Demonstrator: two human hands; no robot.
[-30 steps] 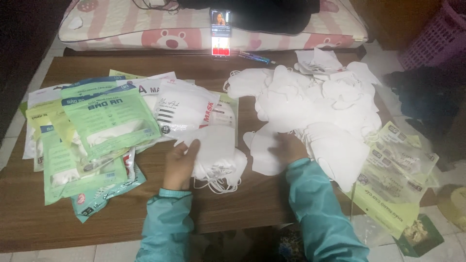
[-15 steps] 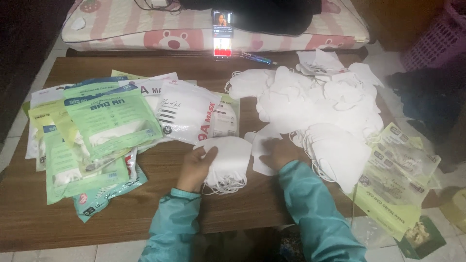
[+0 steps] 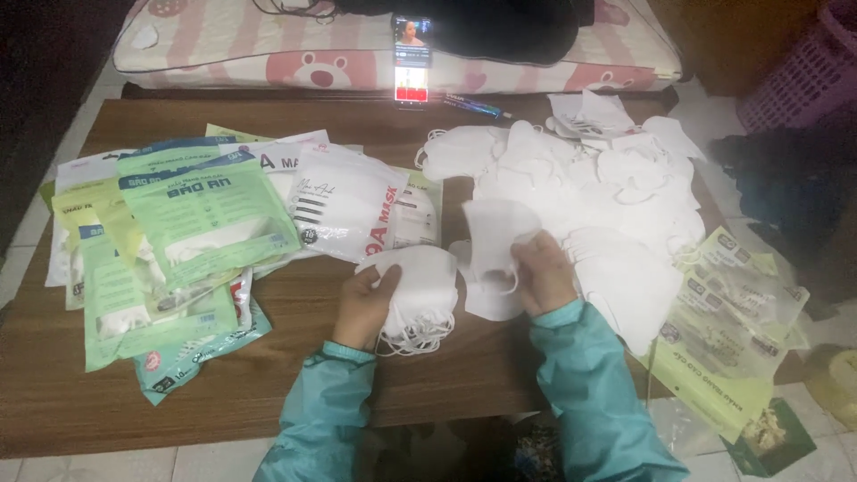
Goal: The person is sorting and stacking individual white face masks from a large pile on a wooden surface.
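Now left fingers (image 3: 389,278) clasped around mask stack (image 3: 418,287), right fingers (image 3: 527,261) pinching single mask (image 3: 493,234).

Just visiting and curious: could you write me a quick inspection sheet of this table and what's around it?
Surface: brown wooden table, mostly covered.
Job's things: left hand holds a stack of white masks; right hand lifts a single white mask.
Clutter: heap of loose white masks; green and white sealed packets at left; empty clear wrappers at right.
Fingers: both hands closed on masks.
Cables: dark cord on the cushion.
Surroundings: pink striped cushion, lit phone propped against it, pink basket, tiled floor.
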